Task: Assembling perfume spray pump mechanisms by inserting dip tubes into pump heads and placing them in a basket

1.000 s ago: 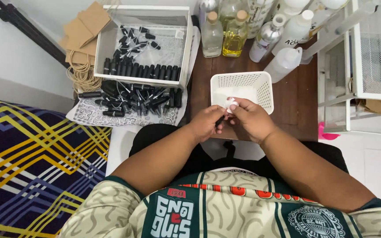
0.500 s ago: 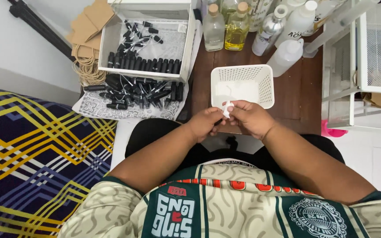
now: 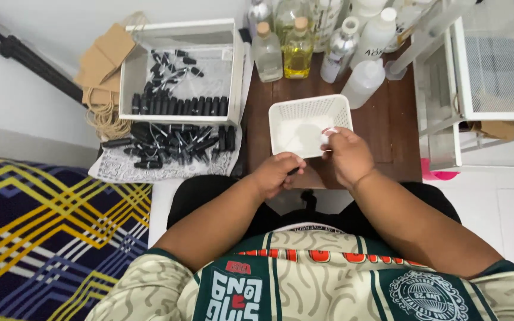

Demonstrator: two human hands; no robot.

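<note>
— Right hand (image 3: 347, 156)? Pinching a small clear vial (image 3: 327, 135) over the white basket (image 3: 281, 112)'s rim.
— Left hand (image 3: 276, 173)? Closed on a thin black piece (image 3: 292, 171).
— Handling? Probably light, slick, fragile; best gripped around the body.

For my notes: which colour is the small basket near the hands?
White, with a perforated wall: the basket, clearest in the head view.

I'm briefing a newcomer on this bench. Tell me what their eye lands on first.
The two hands meet at the centre: the right hand pinches a small pale piece at the near edge of the white mesh basket, and the left hand holds a small dark item beside it. To the left, black caps and droppers crowd a white tray and the cloth below. Bottles line the table's far edge.
</note>
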